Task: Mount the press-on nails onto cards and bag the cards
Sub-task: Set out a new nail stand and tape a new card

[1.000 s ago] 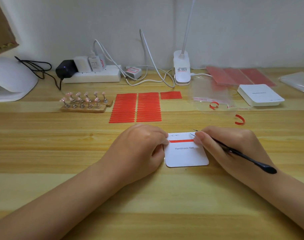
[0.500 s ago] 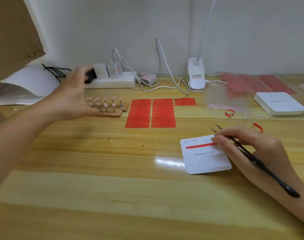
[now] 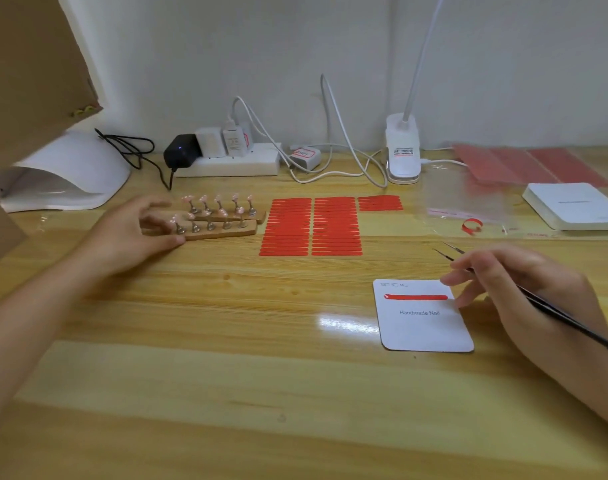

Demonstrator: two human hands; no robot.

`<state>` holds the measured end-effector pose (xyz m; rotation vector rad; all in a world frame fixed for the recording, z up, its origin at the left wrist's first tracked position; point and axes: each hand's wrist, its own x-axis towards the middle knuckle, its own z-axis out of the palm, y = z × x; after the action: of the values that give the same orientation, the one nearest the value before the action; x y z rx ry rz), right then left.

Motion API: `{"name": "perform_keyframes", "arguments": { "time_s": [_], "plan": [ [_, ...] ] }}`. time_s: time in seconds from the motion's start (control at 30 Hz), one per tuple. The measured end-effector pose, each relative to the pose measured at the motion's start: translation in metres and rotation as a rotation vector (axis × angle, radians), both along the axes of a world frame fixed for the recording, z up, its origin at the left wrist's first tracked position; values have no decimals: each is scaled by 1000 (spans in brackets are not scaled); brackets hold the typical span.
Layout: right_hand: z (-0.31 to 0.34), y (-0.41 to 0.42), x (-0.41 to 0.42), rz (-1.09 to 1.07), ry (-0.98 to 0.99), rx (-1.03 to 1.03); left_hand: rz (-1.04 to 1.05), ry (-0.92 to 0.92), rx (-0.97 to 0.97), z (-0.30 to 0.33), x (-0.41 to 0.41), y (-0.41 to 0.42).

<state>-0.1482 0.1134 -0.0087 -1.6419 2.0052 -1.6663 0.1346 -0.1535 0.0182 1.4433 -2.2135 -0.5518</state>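
Since half a second ago the left hand (image 3: 132,233) has come down from near the power strip (image 3: 231,164) onto the left end of the wooden nail stands (image 3: 222,225); its grip is closed on that end, thumb at the near edge, fingers across the top. The right hand has shifted slightly off the card.

Left to right: white nail lamp (image 3: 66,178) at the back left. The two stands lie side by side, long axis left–right, tilted slightly. Each carries a row of small metal pegs, each topped by a pale pink press-on nail (image 3: 188,199); fine detail is blurred. Just right of them, the red adhesive strips (image 3: 311,225) lie in columns on the bench (image 3: 226,375), each strip running left–right.

The white card (image 3: 423,323) lies flat at near right, printed "Handmade Nail", long axis pointing away from the person. One red strip (image 3: 415,297) is stuck across its upper part.

The right hand (image 3: 524,289) has its grip closed on the black tweezers (image 3: 538,299), tips up-left and slightly apart, holding nothing. Fingertips touch the card's right edge.
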Motion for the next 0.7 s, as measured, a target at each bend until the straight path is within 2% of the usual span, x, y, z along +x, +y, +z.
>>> {"name": "perform_keyframes", "arguments": {
  "time_s": [0.2, 0.4, 0.57, 0.7],
  "plan": [
    [-1, -1, -1, -25, -39, 32, -25, -108, 10, 6, 9, 7],
    [-3, -1, -3, 7, -89, 89, -52, 142, 110, 26, 18, 32],
    [1, 1, -3, 74, 84, 105, -206, 298, 81, 36, -24, 59],
    [0, 3, -5, 79, 263, 183, -402, 259, 28, 26, -85, 82]
  ]
}}
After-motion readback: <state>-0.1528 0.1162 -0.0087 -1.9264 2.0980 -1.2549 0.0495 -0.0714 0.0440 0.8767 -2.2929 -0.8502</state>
